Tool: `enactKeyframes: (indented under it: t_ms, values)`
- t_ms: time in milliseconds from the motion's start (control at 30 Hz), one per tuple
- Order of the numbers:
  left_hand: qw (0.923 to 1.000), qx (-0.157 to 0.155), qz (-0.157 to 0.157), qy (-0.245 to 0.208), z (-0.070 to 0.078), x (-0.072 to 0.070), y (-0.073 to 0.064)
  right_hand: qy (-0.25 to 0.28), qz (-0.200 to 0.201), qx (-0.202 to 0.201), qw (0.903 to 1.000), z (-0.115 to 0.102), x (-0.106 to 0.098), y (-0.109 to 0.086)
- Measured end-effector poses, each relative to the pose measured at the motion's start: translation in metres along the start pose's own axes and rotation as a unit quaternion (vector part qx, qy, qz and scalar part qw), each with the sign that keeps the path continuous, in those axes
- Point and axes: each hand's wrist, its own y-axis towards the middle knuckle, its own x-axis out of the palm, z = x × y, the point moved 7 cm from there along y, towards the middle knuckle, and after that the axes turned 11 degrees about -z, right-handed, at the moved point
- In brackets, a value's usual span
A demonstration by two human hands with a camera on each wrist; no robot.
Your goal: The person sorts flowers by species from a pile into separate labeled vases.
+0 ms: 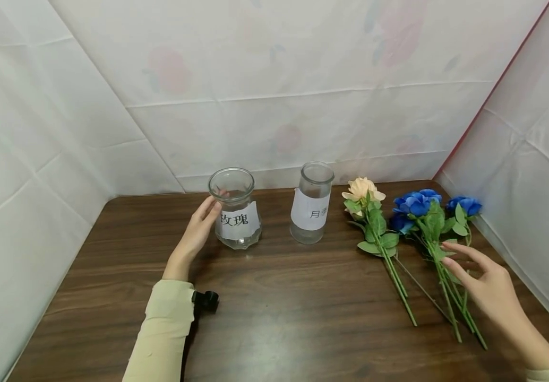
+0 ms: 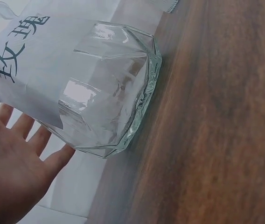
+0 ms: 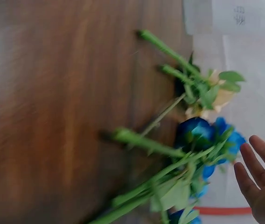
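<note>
The left hand (image 1: 195,231) grips the left side of a wide-mouthed, clear glass jar with a white label (image 1: 234,215), upright on the dark brown wood-grain table (image 1: 274,307); I lose its fingertips behind the glass. The right hand (image 1: 489,284), loosely spread and grasping nothing, is over green-stemmed blue flowers (image 1: 417,203); contact with a leaf I cannot determine. On the narrower, clear cylindrical glass jar (image 1: 310,212), the label's last character curves partly from sight. My right wrist view is blurred, its hand cropped.

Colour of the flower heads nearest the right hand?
The flower heads are blue; best seen in the head view.
</note>
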Motion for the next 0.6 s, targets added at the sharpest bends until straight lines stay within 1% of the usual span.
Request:
enactKeyframes:
  t_ms: [133, 200, 300, 433, 600]
  values:
    - [1.0000, 0.002, 0.000, -0.003, 0.001, 0.000, 0.000, 0.009, -0.019, 0.055, 0.9982, 0.022, 0.001, -0.005]
    - [1.0000, 0.001, -0.001, -0.004, 0.001, 0.000, 0.000, 0.003, -0.031, 0.081, 0.9962, 0.032, 0.003, -0.006]
    - [1.0000, -0.002, -0.004, -0.002, 0.001, 0.000, 0.000, -0.009, -0.048, 0.110, 0.9927, 0.044, 0.008, -0.007]
    - [1.0000, -0.005, -0.004, 0.001, 0.001, 0.000, 0.000, -0.021, -0.065, 0.128, 0.9893, 0.055, 0.014, -0.004]
    - [1.0000, -0.009, -0.003, -0.002, 0.001, 0.000, 0.000, -0.032, -0.083, 0.129, 0.9877, 0.058, 0.021, 0.003]
